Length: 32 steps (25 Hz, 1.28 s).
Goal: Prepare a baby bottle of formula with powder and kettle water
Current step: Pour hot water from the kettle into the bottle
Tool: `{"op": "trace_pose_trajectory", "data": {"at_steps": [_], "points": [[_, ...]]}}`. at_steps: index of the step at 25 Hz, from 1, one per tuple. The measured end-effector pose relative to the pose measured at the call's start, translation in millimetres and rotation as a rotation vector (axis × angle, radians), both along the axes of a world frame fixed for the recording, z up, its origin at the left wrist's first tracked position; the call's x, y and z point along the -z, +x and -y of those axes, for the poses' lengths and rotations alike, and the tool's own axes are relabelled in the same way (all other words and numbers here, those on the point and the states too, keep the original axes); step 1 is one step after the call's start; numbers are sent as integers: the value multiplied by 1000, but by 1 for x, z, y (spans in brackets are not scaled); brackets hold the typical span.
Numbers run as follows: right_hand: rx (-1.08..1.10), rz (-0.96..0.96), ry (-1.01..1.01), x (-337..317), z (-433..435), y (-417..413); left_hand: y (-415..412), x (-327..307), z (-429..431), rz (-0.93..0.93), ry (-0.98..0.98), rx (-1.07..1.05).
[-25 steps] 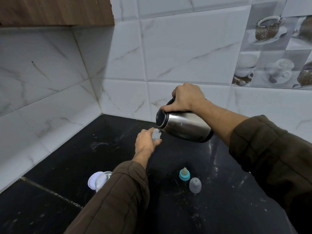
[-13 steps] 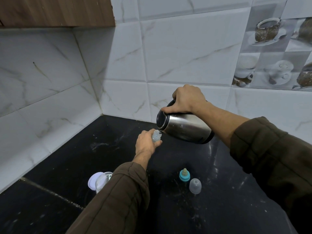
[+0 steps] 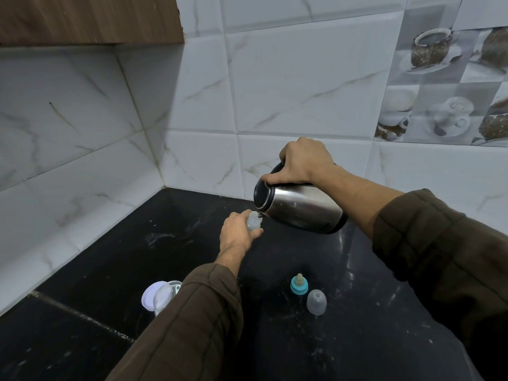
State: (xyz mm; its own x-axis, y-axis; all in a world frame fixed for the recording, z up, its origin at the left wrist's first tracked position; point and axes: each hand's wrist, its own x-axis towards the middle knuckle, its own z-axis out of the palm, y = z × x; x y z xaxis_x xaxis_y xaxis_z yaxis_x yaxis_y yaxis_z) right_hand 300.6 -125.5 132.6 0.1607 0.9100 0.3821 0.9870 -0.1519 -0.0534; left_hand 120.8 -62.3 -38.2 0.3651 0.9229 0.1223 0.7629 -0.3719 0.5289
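A person's right hand (image 3: 303, 160) grips the black handle of a steel kettle (image 3: 299, 209), tipped far over so its spout meets the open mouth of a small clear baby bottle (image 3: 253, 221). The left hand (image 3: 237, 233) is wrapped around the bottle, fingers closed on its body, holding it upright above a black stone counter (image 3: 110, 259) in the corner of a kitchen tiled in white marble pattern. Both arms wear dark brown sleeves. Nearer the camera on the counter stand the bottle's teal ring with its teat (image 3: 298, 284) and, just beside it, a clear domed cap (image 3: 316, 301). At the left, partly hidden behind the left sleeve, a clear jar (image 3: 165, 295) sits against its white lid (image 3: 151, 296). Picture tiles (image 3: 445, 86) on the back wall show cups and saucers. No brand, label or lettering can be read on the kettle, bottle or jar.
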Motion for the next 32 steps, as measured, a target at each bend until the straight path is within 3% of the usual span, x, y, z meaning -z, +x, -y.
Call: {"op": "trace_pose_trajectory", "data": {"at_steps": [32], "points": [[-13,29,2,-3,3,4,9,7,-5,41,-10,4]]}}
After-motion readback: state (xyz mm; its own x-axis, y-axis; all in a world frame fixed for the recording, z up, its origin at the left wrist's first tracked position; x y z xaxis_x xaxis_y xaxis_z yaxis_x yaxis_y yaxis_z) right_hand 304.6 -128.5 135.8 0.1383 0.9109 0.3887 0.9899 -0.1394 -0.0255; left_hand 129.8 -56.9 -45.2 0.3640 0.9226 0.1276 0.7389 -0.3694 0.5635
